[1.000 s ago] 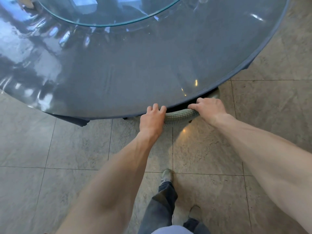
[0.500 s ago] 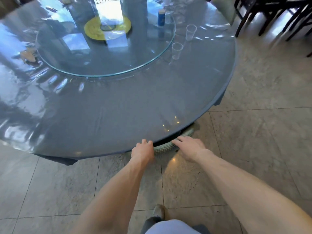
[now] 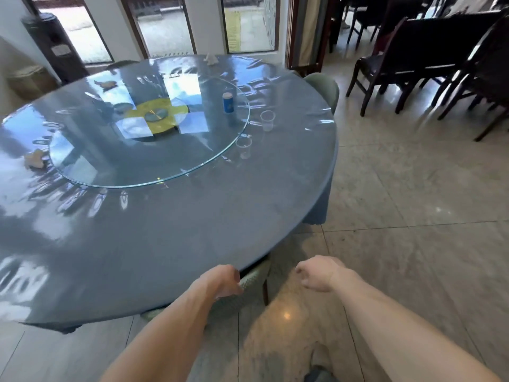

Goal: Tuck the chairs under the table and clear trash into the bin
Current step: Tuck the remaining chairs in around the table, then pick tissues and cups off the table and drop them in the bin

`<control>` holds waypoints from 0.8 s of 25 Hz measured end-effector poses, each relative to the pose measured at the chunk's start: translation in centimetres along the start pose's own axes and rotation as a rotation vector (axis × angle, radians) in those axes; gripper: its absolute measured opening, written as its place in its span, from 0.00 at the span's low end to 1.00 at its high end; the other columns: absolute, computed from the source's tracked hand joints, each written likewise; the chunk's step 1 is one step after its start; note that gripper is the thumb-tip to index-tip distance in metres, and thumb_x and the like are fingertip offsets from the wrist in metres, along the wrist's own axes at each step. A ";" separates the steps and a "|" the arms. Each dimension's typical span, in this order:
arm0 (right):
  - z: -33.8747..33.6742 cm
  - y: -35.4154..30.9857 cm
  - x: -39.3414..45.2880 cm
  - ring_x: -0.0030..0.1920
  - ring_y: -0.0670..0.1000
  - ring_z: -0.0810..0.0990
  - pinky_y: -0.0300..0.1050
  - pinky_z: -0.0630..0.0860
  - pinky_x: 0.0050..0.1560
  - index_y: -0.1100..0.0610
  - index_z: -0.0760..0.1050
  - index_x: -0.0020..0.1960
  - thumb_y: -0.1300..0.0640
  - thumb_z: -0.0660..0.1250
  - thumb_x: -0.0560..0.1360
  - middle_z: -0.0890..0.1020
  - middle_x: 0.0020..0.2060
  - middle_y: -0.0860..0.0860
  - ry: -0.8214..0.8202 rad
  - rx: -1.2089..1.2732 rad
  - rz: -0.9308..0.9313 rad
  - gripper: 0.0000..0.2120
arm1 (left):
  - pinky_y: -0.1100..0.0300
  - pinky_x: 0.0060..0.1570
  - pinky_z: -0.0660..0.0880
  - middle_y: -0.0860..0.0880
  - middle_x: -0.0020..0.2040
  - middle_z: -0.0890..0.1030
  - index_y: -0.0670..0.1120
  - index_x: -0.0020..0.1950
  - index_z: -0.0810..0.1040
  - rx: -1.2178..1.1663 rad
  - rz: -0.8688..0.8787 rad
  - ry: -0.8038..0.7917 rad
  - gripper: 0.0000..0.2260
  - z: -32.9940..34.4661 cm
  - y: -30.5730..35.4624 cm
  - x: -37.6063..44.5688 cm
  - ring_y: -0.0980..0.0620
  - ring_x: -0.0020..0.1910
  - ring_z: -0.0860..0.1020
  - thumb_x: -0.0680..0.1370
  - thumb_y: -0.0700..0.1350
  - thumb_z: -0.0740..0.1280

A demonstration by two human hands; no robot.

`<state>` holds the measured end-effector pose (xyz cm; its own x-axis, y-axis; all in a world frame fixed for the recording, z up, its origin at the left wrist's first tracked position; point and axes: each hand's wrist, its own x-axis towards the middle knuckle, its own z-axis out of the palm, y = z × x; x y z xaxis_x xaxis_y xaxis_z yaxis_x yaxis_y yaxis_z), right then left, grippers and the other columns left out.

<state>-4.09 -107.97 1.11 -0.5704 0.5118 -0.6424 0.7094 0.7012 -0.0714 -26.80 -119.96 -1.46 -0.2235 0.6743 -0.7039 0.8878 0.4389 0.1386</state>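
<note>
A tiled dining room with tall windows at the far wall holds a big round surface covered in blue cloth under clear plastic, and everything here is placed against it. On its middle sits a glass turntable with a yellow disc at the hub; a blue can stands on the turntable's right part, and two clear plastic cups stand just off the turntable's right rim. A crumpled brownish scrap lies on the surface at its left side, another farther back, and a white crumpled piece at the far edge. At the near edge a woven green chair is pushed mostly under, only its back rim and one leg showing (the overhanging cloth hides the seat). The left hand rests against that chair back right at the surface's edge, its grip curled, though whether the fingers actually close on the rim cannot be told. The right hand hangs free just right of the chair, grip loosely curled and holding nothing. A second green chair stands at the surface's far right edge; dark wooden chairs stand well apart to the right, and a dark tall cylinder stand beyond the far left.
</note>
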 end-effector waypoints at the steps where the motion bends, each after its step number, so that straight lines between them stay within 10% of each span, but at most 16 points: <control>1: -0.6 2.3 -0.2 0.64 0.54 0.76 0.48 0.73 0.58 0.44 0.68 0.71 0.49 0.60 0.79 0.76 0.66 0.51 -0.006 -0.001 0.001 0.21 | 0.55 0.58 0.74 0.47 0.62 0.79 0.47 0.65 0.78 -0.006 -0.003 -0.005 0.19 -1.0 1.6 0.4 0.45 0.61 0.77 0.77 0.54 0.67; 10: -6.8 19.2 1.4 0.59 0.54 0.78 0.50 0.76 0.59 0.44 0.73 0.66 0.46 0.61 0.76 0.80 0.62 0.49 0.039 0.061 0.033 0.19 | 0.56 0.60 0.73 0.48 0.63 0.79 0.52 0.65 0.76 -0.126 -0.054 0.126 0.19 -8.2 13.8 7.0 0.47 0.62 0.76 0.75 0.55 0.69; 20: -14.3 23.8 10.7 0.56 0.53 0.80 0.48 0.77 0.54 0.45 0.75 0.65 0.46 0.62 0.77 0.80 0.60 0.49 0.085 0.042 -0.046 0.18 | 0.59 0.58 0.74 0.48 0.60 0.81 0.51 0.63 0.78 -0.198 -0.104 0.192 0.19 -14.7 13.5 15.9 0.48 0.59 0.78 0.74 0.56 0.71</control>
<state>0.75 -78.70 3.45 -0.6346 0.5212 -0.5707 0.6976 0.7041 -0.1326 -24.25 -94.55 -0.59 -0.3975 0.7114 -0.5796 0.7649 0.6058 0.2191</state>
